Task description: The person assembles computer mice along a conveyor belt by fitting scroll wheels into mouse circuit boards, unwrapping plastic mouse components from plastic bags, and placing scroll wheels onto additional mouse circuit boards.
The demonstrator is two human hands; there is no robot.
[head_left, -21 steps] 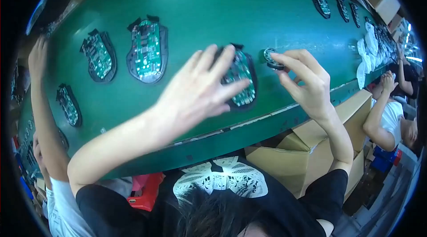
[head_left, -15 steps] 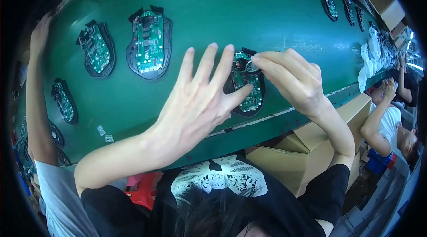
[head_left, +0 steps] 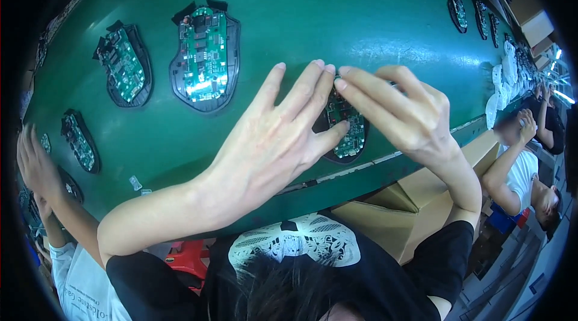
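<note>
A dark, mouse-shaped shell bearing a green circuit board (head_left: 351,139) lies under both hands near the front edge of the green work surface. My left hand (head_left: 265,128) reaches across its left side, fingers stretched out. The left thumb touches the board's middle, and the left index fingertip is at its far end. My right hand (head_left: 415,113) is closed in a pinch there, its fingertips beside the left index finger. Whatever the right fingers pinch is hidden. A larger-looking shell with board (head_left: 205,59) and another one (head_left: 125,68) lie to the left.
Another board in its shell (head_left: 80,140) and a small clear piece (head_left: 135,183) lie at left. A co-worker's hand (head_left: 37,161) is beyond them. More boards (head_left: 457,8) and white bags (head_left: 500,86) are at right. An open cardboard box (head_left: 391,218) stands below the front edge.
The right fingertips have moved left, against my left fingers, covering the round part seen earlier on the board. The boards have shifted slightly in view. The co-worker's arm at left has drawn nearer.
</note>
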